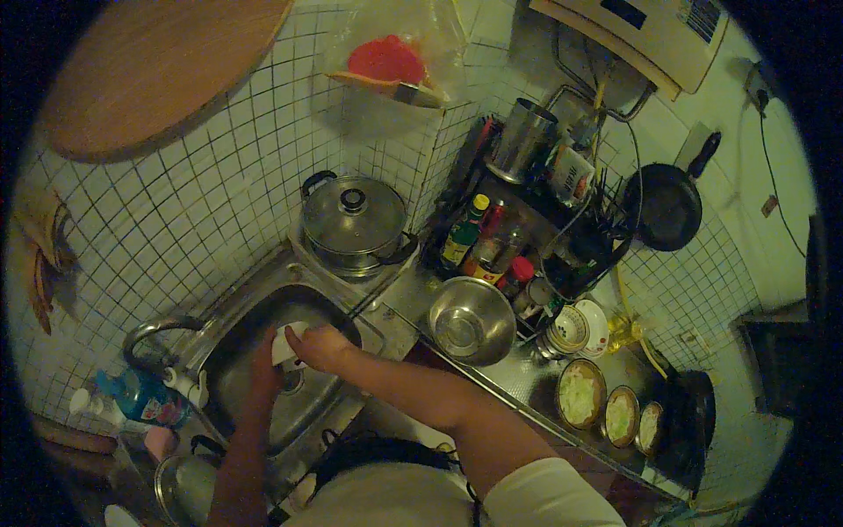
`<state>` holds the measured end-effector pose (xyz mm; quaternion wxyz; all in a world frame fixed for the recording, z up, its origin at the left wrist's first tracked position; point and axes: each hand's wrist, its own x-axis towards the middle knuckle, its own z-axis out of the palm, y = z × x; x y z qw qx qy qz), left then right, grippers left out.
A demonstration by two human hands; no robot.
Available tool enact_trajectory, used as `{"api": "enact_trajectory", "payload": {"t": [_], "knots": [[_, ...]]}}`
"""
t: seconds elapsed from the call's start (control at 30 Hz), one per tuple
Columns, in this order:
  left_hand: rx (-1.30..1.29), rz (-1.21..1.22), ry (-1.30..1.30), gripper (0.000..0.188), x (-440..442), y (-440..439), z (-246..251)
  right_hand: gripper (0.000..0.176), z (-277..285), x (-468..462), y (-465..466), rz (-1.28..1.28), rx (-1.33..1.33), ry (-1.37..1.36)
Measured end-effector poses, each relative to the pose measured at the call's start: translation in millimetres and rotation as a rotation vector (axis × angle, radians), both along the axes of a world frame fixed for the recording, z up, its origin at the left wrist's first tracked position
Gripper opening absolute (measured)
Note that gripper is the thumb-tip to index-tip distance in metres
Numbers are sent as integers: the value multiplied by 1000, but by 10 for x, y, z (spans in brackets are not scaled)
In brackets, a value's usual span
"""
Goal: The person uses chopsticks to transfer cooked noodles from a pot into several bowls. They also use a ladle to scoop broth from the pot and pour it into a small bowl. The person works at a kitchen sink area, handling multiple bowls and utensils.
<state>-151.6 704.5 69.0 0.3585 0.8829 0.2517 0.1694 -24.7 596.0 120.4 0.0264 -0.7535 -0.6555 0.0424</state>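
Both hands are over the stainless steel sink point(227, 388), close above its drain. My right hand point(323, 348) grips a small white object point(284, 344) from the right, its fingers over the top edge. At the object's left side, my left hand point(266, 352) holds it, with most of its fingers hidden from view. What the white object is cannot be made out in the dim light. The curved faucet point(161, 324) stands at the sink's left rim, its spout away from my hands.
A lidded steel pot point(352, 227) sits behind the sink. To the right are a steel mixing bowl point(471, 323), a rack of bottles point(464, 234) and bowls of chopped pale-green food point(581, 395). A blue detergent bottle point(151, 398) and a pot lid point(188, 491) lie left.
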Motion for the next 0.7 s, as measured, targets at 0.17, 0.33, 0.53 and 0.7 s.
{"api": "enact_trajectory", "payload": {"t": [0.17, 0.33, 0.53, 0.7], "knots": [[-360, 283, -252, 61, -222, -168, -402, 36, 387, 2, -476, -32, 125, 176], [-721, 471, -129, 51, -593, -126, -809, 15, 913, 275, -1621, -98, 740, 23], [-1220, 471, -258, 54, -797, -214, -793, 32, 574, 764, -2738, -857, 1255, 572], [-1747, 748, -716, 61, -691, -356, -500, 28, -397, 997, -3282, -1296, 1433, 1113]]}}
